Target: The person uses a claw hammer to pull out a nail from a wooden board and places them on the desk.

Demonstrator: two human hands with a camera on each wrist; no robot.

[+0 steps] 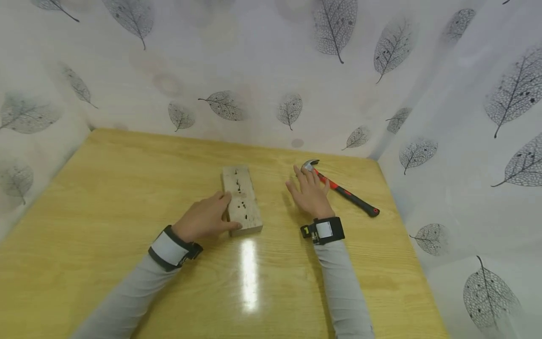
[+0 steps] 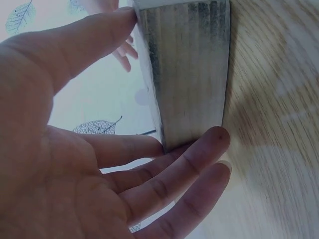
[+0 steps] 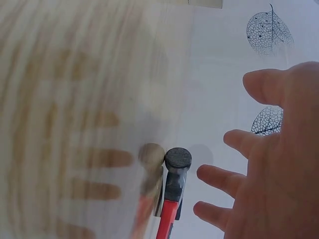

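A pale wooden block (image 1: 245, 200) with a row of dark holes and marks along its top lies on the table. My left hand (image 1: 206, 215) holds its left side, the thumb at the near corner and the fingers farther up the edge. In the left wrist view, thumb and fingers span the block's side face (image 2: 187, 74). To the right, a claw hammer (image 1: 353, 197) with a red and black handle lies slantwise. My right hand (image 1: 311, 195) is spread beside the hammer's head (image 3: 178, 159), fingers extended and nothing gripped; the right wrist view shows a gap between them.
The glossy wood-grain table (image 1: 178, 160) meets a white wall (image 1: 254, 61) with grey leaf prints behind and at both sides. A bright light reflection (image 1: 249, 278) lies on the tabletop in front of the block.
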